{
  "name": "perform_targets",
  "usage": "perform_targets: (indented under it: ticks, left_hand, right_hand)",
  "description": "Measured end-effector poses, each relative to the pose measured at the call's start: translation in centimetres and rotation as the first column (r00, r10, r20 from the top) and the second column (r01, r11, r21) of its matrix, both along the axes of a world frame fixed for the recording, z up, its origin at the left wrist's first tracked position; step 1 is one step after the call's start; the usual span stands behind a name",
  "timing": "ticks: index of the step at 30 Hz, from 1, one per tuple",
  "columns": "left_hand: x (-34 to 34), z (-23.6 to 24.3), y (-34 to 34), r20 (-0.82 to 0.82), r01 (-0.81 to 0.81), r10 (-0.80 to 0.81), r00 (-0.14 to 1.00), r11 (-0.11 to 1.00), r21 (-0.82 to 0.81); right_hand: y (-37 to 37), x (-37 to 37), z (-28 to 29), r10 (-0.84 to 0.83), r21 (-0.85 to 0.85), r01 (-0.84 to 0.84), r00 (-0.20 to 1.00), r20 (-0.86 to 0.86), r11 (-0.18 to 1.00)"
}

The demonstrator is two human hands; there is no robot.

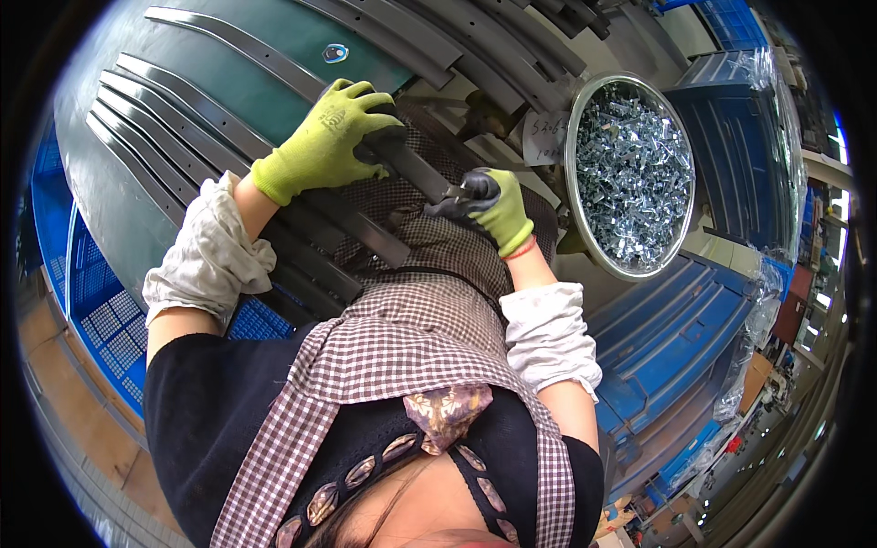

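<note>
In a yellow-green glove with dark palm, my left hand (338, 137) grips a long black strip (406, 169) near its lower part. My right hand (489, 205), in a matching glove, is closed at the strip's end; a small piece of metal seems to show between its fingertips, too small to make out clearly. More black strips with small holes (151, 123) lie side by side on the green worktop (365, 55), some reaching over its edge toward my checked apron. A round metal tray (577, 178) full of small shiny metal clips (630, 173) stands just right of my right hand.
Further strips (457, 36) lie at the top of the view. A handwritten paper label (541, 137) is beside the tray. Blue plastic crates (110, 329) sit at the left. Large blue containers (667, 338), some with plastic wrap, stand at the right.
</note>
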State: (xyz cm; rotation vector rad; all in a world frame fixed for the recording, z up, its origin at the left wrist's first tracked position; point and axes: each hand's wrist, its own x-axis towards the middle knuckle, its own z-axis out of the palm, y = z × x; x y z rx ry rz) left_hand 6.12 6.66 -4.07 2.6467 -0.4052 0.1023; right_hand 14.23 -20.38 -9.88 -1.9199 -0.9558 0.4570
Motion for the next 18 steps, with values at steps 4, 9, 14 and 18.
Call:
perform_targets:
  ticks: [4, 9, 14, 18]
  left_hand:
    - [0.1, -0.1, -0.1, -0.009, -0.008, 0.008, 1.0, 1.0, -0.005]
    - [0.0, -0.3, 0.0, 0.024, -0.018, 0.017, 1.0, 1.0, 0.02]
    - [0.1, -0.7, 0.1, 0.043, 0.003, -0.004, 0.999, 1.0, 0.013]
    - [0.1, -0.8, 0.3, 0.051, 0.021, -0.022, 0.998, 1.0, 0.004]
  right_hand:
    - [-1.8, -2.2, 2.7, -0.146, -0.179, 0.178, 0.973, 0.179, 0.968]
    - [-4.6, -4.5, 3.2, -0.17, -0.175, 0.22, 0.95, 0.261, 0.96]
    - [-3.9, -5.5, 3.1, -0.094, -0.188, 0.176, 0.92, 0.379, 0.966]
    - [-3.3, -5.7, 3.3, -0.118, -0.14, 0.175, 0.931, 0.346, 0.975]
